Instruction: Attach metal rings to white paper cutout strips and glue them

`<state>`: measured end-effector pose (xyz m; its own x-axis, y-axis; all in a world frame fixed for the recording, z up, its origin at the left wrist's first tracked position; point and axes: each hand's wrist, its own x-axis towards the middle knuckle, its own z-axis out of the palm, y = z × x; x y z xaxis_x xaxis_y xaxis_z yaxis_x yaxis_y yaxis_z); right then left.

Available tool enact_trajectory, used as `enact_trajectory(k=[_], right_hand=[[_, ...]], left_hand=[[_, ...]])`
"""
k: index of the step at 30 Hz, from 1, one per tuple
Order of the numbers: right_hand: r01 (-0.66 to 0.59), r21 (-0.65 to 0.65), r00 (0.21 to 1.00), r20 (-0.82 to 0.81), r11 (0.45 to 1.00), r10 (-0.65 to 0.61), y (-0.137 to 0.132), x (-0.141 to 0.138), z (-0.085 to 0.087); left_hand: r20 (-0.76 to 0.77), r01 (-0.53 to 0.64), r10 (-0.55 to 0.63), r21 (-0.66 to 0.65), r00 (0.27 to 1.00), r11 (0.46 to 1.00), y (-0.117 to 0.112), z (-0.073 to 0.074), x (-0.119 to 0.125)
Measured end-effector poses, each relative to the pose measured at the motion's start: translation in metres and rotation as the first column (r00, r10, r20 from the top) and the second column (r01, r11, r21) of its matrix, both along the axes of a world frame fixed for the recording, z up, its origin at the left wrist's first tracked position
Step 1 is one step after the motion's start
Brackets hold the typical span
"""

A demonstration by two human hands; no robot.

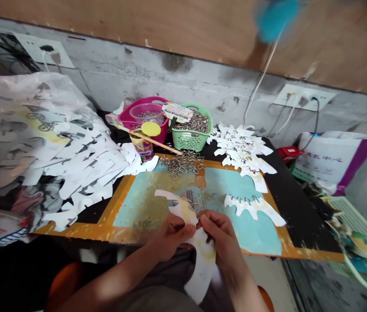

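Near the front edge of the table, my left hand (176, 230) grips a long white cut-out piece (202, 277) with notched edges and yellowish stains. Thumb and fingers of my right hand (218, 229) pinch at its notched edge, close beside the left fingertips; what small part lies between them is hidden. Metal rings (193, 204) show along the upper part of the piece, whose lower end hangs over my lap. To the right lies another white piece (254, 207) with metal rings in its notches. Beyond my hands is a pile of loose metal rings (183, 165).
A pink basket (128, 113), a green basket of metal parts (188, 141) and a labelled can (143, 149) with a wooden stick (162, 144) stand at the back. White cut-outs fill a plastic bag (63, 86) at left; ringed pieces (241, 145) are heaped at right.
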<state>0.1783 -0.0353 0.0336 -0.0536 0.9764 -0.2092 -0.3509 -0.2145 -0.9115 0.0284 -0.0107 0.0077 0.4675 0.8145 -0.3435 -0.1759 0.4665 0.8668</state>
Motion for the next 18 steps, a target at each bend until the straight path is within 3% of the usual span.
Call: enact_trajectory(k=[5,9,14,18], right_hand=[[0.007,-0.056,0.996,-0.092,0.998,-0.012,-0.001,-0.007,-0.015],[0.034,0.12,0.984,0.168,0.992,-0.054,0.002,0.005,-0.014],[-0.103,0.287,0.841,0.537,0.952,-0.071,0.001,0.014,-0.008],[-0.024,0.327,0.799,0.574,0.945,-0.178,0.001,0.013,-0.008]], left_hand=[[-0.006,-0.018,0.019,0.034,1.0,0.999,-0.002,-0.013,-0.001],[0.023,-0.08,0.077,0.18,0.997,0.98,0.013,-0.011,-0.004],[0.062,-0.229,0.222,0.129,0.973,0.965,0.027,0.0,-0.008],[-0.029,-0.214,0.224,0.199,0.974,0.956,0.027,0.005,-0.011]])
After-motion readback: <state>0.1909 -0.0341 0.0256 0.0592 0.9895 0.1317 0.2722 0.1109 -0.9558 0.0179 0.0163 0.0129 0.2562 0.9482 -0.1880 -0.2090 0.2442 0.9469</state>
